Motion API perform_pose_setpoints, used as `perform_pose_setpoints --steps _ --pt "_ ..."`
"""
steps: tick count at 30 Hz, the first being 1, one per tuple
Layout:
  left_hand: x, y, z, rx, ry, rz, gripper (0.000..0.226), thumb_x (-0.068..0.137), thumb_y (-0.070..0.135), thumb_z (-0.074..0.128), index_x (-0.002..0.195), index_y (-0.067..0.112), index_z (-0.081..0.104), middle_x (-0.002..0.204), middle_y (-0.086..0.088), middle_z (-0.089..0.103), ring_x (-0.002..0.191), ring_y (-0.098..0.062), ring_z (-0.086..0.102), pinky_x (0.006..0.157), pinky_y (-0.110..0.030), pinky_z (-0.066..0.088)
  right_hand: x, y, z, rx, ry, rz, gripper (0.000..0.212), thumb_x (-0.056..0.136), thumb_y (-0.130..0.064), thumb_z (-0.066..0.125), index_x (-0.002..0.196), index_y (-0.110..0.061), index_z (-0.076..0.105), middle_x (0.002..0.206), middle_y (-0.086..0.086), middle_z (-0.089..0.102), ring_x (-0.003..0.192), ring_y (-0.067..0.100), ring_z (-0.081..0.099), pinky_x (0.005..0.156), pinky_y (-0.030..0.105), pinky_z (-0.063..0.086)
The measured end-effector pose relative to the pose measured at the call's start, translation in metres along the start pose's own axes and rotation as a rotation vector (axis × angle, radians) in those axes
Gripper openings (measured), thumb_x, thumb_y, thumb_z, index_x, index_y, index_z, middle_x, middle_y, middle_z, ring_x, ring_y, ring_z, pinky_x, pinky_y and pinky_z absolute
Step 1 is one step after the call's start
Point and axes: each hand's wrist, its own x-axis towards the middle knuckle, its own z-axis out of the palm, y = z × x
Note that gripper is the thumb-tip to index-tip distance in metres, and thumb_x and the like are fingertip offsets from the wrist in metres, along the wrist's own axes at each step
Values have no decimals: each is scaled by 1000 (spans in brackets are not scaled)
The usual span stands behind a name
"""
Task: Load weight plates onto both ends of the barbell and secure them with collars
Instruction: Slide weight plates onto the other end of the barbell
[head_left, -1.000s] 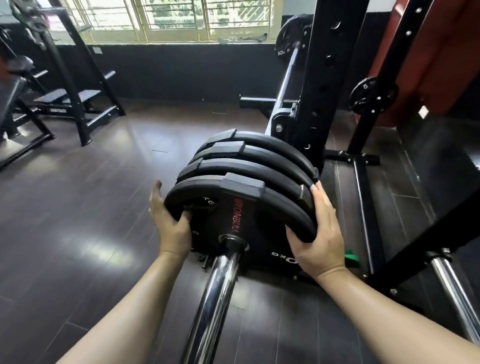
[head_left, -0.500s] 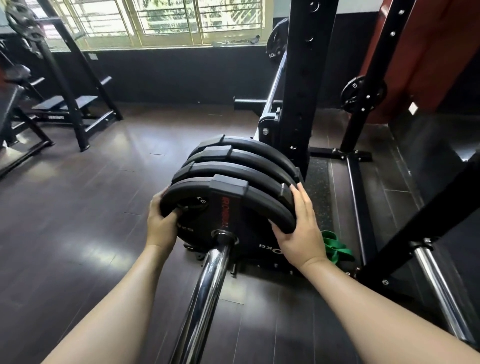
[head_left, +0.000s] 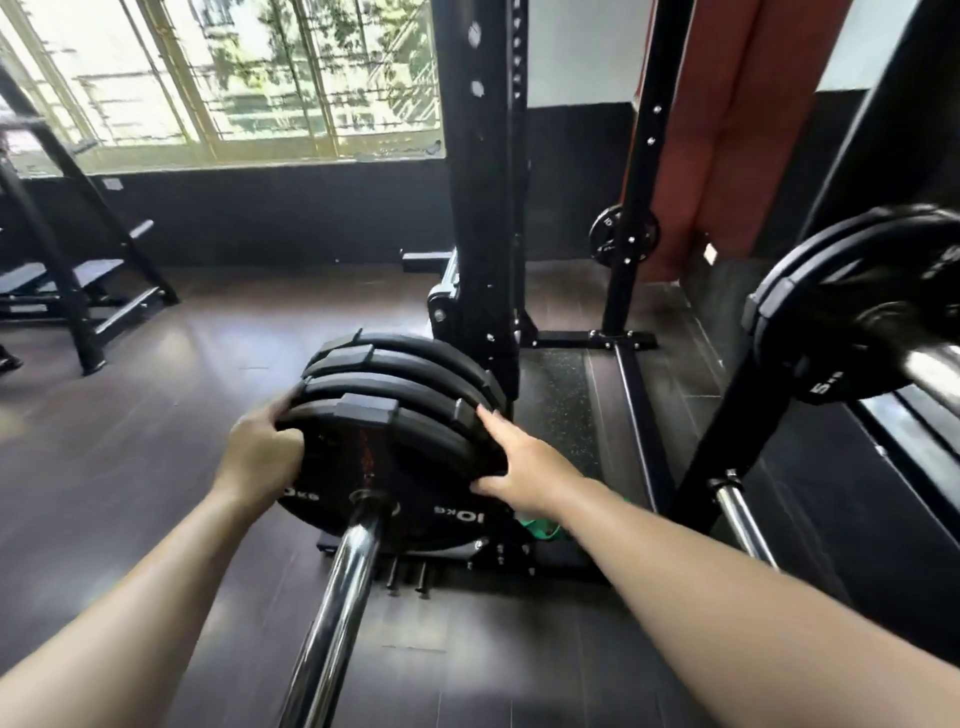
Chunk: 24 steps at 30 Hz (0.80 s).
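Barbell sleeve (head_left: 337, 597): four black plates loaded. Left hand (head_left: 260, 457) and right hand (head_left: 524, 467) clasp opposite rims of the nearest 10 kg plate (head_left: 384, 467).

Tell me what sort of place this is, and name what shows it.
Most likely a gym's weights area. A chrome barbell carries stacked black weight plates, the nearest marked 10 kg and held by both hands. A black power rack upright stands behind them, and a bench frame sits by the window.

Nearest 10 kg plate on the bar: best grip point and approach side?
Take the nearest 10 kg plate by its rim at opposite sides, one hand from each side. It stands on edge on the barbell sleeve, its face too broad to pinch. The left hand and right hand already sit there.
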Motion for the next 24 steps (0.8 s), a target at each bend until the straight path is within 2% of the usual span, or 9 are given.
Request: perform_pose_setpoints --steps 2,4,6,9,14,17,21,22,24 --pt "-4 37 7 124 -4 82 65 83 3 51 144 25 56 146 -2 55 133 -29 50 111 -40 39 -15 5 -36 -21 -14 2 81 91 -38 69 157 -42 24 154 -4 49 136 23 52 110 40 44" --pt "-8 77 17 194 -35 172 62 86 13 51 146 24 53 154 -2 47 139 -28 44 116 -41 35 -30 13 -78 -2 49 45 62 93 -36 67 151 -31 44 132 -3 65 121 20 61 104 35 48" --pt "-10 121 39 210 -72 260 57 84 13 54 141 19 59 151 -5 50 138 -29 46 117 -40 34 -49 32 -128 -17 152 99 50 93 -36 67 141 -24 59 114 -5 68 109 18 64 98 30 49" --pt "-24 177 77 222 -139 339 49 84 5 60 129 22 68 142 0 59 128 -27 55 110 -38 40 -77 65 -193 -121 303 133 31 92 -38 65 115 -21 74 106 -1 75 103 20 68 91 30 52" --pt "-42 252 171 57 -312 416 44 76 4 60 114 20 75 120 8 66 107 -17 62 100 -25 42 -118 143 -284 -252 661 232 31 94 -43 61 85 -15 73 97 8 74 98 30 68 80 34 49" --pt "-43 302 235 -53 -382 378 42 85 2 64 122 21 71 123 7 63 102 -12 60 91 -21 40 -125 195 -332 -145 848 310 36 94 -48 61 111 -17 68 122 9 61 119 29 57 97 38 47" --pt "-43 376 316 -506 -429 87 39 97 22 65 135 14 60 112 5 67 107 -13 62 97 -27 43 -119 251 -381 132 825 462 74 93 -66 49 153 -24 37 154 7 33 141 32 36 114 44 33" --pt "-40 390 333 -602 -431 -8 51 96 34 64 140 11 55 118 1 67 113 -15 61 103 -30 42 -115 258 -389 200 803 492 80 93 -71 46 158 -28 29 160 7 26 144 34 34 116 46 30" --pt "-31 411 365 -740 -415 -204 95 77 70 61 151 13 42 142 -8 57 132 -24 52 117 -41 36 -103 270 -399 347 757 542 87 90 -78 42 161 -36 17 167 6 17 147 37 33 119 49 26"
